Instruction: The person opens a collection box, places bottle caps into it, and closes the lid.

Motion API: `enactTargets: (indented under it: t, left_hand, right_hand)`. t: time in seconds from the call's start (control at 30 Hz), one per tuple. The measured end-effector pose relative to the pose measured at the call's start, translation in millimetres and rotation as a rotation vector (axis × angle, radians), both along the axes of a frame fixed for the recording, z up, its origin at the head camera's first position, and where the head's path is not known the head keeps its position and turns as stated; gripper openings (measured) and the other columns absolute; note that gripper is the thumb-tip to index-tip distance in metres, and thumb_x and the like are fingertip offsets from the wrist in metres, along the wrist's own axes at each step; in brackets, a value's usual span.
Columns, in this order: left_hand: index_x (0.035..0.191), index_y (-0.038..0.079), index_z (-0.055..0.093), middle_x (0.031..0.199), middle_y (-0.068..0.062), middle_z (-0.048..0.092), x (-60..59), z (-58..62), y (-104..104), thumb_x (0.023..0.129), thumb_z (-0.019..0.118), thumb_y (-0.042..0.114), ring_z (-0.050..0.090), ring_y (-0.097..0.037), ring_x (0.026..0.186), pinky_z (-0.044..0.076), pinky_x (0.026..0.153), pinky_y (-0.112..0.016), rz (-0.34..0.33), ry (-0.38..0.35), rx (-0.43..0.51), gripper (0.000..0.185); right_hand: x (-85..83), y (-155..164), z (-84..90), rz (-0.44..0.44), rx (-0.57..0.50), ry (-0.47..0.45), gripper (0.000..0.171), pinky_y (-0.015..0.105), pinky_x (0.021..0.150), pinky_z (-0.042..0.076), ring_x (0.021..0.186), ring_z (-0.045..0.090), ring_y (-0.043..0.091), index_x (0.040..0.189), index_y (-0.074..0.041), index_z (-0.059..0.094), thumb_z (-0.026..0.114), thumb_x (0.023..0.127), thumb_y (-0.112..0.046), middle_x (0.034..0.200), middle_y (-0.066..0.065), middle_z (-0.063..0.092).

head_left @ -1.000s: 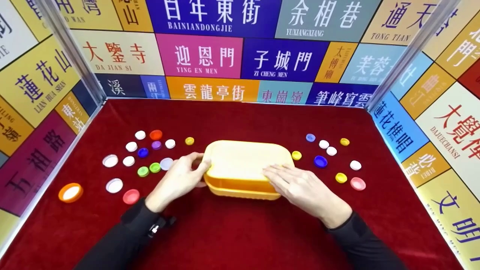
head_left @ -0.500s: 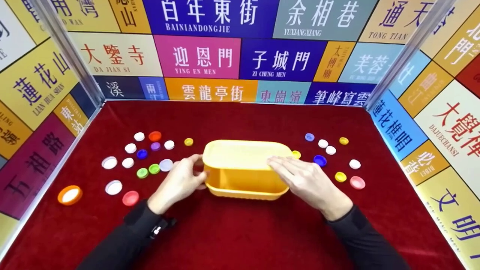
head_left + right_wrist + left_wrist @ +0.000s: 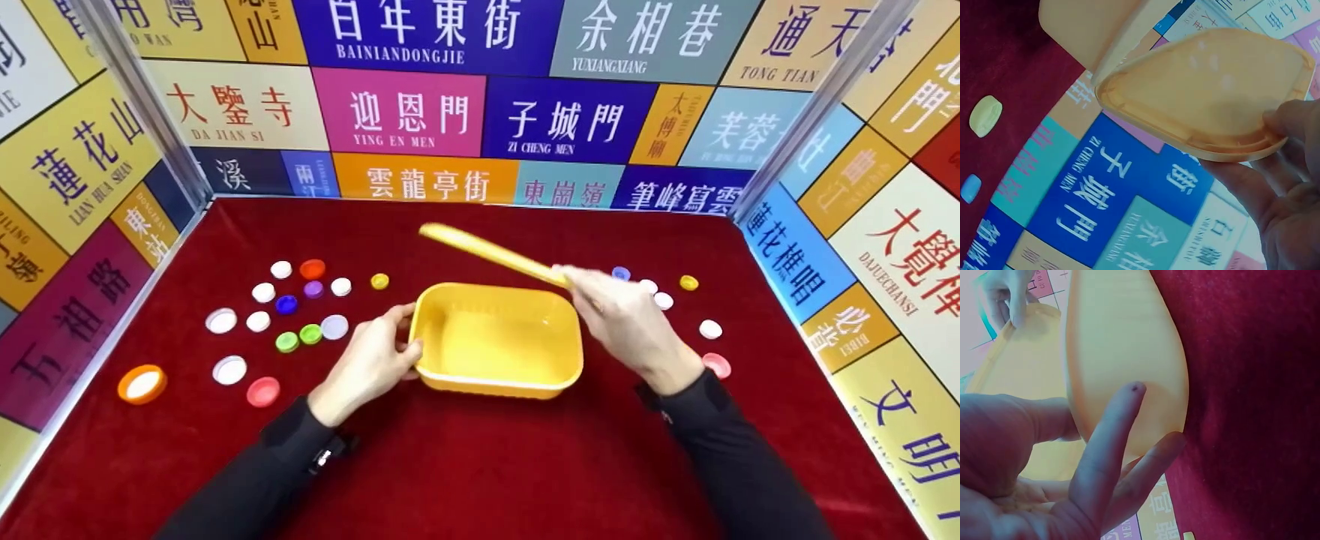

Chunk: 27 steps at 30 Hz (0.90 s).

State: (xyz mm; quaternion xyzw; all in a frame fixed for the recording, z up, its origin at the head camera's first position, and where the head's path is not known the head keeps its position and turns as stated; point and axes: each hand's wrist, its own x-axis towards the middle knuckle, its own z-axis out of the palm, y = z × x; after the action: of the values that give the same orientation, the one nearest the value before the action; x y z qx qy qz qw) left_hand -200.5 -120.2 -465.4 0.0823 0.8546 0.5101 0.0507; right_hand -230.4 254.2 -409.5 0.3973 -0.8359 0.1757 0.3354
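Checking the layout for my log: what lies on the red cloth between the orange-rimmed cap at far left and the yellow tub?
In the head view, between the orange-rimmed cap and the yellow plastic tub lie a white cap, a pink cap and the left hand holding the tub.

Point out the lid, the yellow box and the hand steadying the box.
lid (image 3: 487, 253), head view, middle of its tilted edge.
yellow box (image 3: 495, 349), head view, bare inside floor.
left hand (image 3: 371, 364), head view, back of the hand.

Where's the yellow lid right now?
In the head view the lid is off the yellow box, held tilted in the air above its far right corner, pinched at one end by the right hand; the left hand steadies the box.
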Motion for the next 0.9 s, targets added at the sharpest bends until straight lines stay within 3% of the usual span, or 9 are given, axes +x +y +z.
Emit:
enactTargets:
  t: [0.07, 0.13, 0.27, 0.33, 0.53, 0.63, 0.77, 0.9]
  left_hand:
    - [0.172, -0.001, 0.051, 0.151, -0.026, 0.075, -0.3, -0.2, 0.3, 0.108, 0.073, 0.002, 0.088, -0.028, 0.1, 0.073, 0.073, -0.037, 0.004, 0.005, -0.011, 0.068]
    - [0.172, -0.001, 0.051, 0.15, -0.025, 0.075, -0.8, -0.2, 0.6, 0.108, 0.072, 0.001, 0.088, -0.025, 0.098, 0.073, 0.074, -0.037, 0.005, 0.01, -0.018, 0.068]
    - [0.172, -0.001, 0.051, 0.148, -0.025, 0.076, -0.9, -0.5, 0.6, 0.107, 0.072, 0.001, 0.087, -0.024, 0.096, 0.073, 0.073, -0.036, 0.012, 0.019, -0.033, 0.068]
    - [0.172, -0.001, 0.051, 0.148, -0.026, 0.076, -0.4, -0.8, 0.4, 0.107, 0.072, 0.0, 0.088, -0.026, 0.096, 0.073, 0.073, -0.036, 0.013, 0.021, -0.037, 0.069]
    - [0.172, -0.002, 0.051, 0.148, -0.027, 0.075, 0.6, -1.6, 0.5, 0.107, 0.073, 0.0, 0.088, -0.029, 0.098, 0.073, 0.073, -0.037, 0.014, 0.026, -0.035, 0.069]
    - [0.172, -0.002, 0.051, 0.148, -0.026, 0.075, 0.8, -1.9, 0.5, 0.107, 0.074, 0.0, 0.088, -0.026, 0.096, 0.073, 0.072, -0.036, 0.015, 0.027, -0.039, 0.069]
    - [0.172, -0.001, 0.051, 0.147, -0.025, 0.076, 1.2, -2.4, 0.4, 0.107, 0.074, 0.0, 0.086, -0.022, 0.094, 0.072, 0.071, -0.033, 0.018, 0.028, -0.046, 0.069]
    - [0.172, 0.0, 0.052, 0.146, -0.024, 0.076, 1.8, -3.2, 0.3, 0.106, 0.073, 0.0, 0.086, -0.021, 0.094, 0.072, 0.071, -0.033, 0.022, 0.031, -0.051, 0.069]
  right_hand:
    - [-9.5, 0.7, 0.7, -0.024, -0.077, -0.029, 0.041, 0.044, 0.088, 0.072, 0.099, 0.089, 0.033, 0.138, 0.002, 0.082, 0.089, 0.097, 0.006, 0.12, 0.02, 0.088]
    - [-19.6, 2.0, 1.3, -0.04, -0.157, -0.072, 0.037, 0.033, 0.085, 0.072, 0.092, 0.088, 0.032, 0.134, 0.002, 0.084, 0.087, 0.098, 0.008, 0.117, 0.02, 0.089]
    - [-39.1, 4.3, 1.4, -0.071, -0.297, -0.187, 0.03, 0.007, 0.087, 0.061, 0.093, 0.089, 0.033, 0.132, 0.002, 0.085, 0.082, 0.103, 0.006, 0.119, 0.021, 0.089]
    - [-47.6, 5.3, 0.4, -0.085, -0.358, -0.259, 0.029, 0.002, 0.091, 0.057, 0.1, 0.09, 0.037, 0.133, 0.003, 0.084, 0.081, 0.104, 0.005, 0.122, 0.023, 0.088]
    - [-71.5, 9.9, -2.2, -0.182, -0.481, -0.476, 0.032, 0.002, 0.091, 0.057, 0.114, 0.088, 0.041, 0.14, 0.003, 0.082, 0.079, 0.109, -0.002, 0.125, 0.026, 0.087]
    - [-84.1, 14.9, -4.7, -0.247, -0.516, -0.574, 0.033, 0.004, 0.084, 0.059, 0.116, 0.088, 0.038, 0.142, 0.002, 0.081, 0.079, 0.11, -0.008, 0.124, 0.026, 0.087]
    - [-100.1, 22.1, -9.2, -0.312, -0.574, -0.72, 0.035, 0.019, 0.073, 0.067, 0.097, 0.09, 0.022, 0.143, 0.002, 0.08, 0.078, 0.112, -0.013, 0.124, 0.026, 0.087]
    - [-113.1, 26.8, -13.9, -0.32, -0.678, -0.882, 0.038, 0.029, 0.073, 0.071, 0.082, 0.084, 0.006, 0.145, 0.006, 0.075, 0.077, 0.112, -0.013, 0.13, 0.032, 0.083]
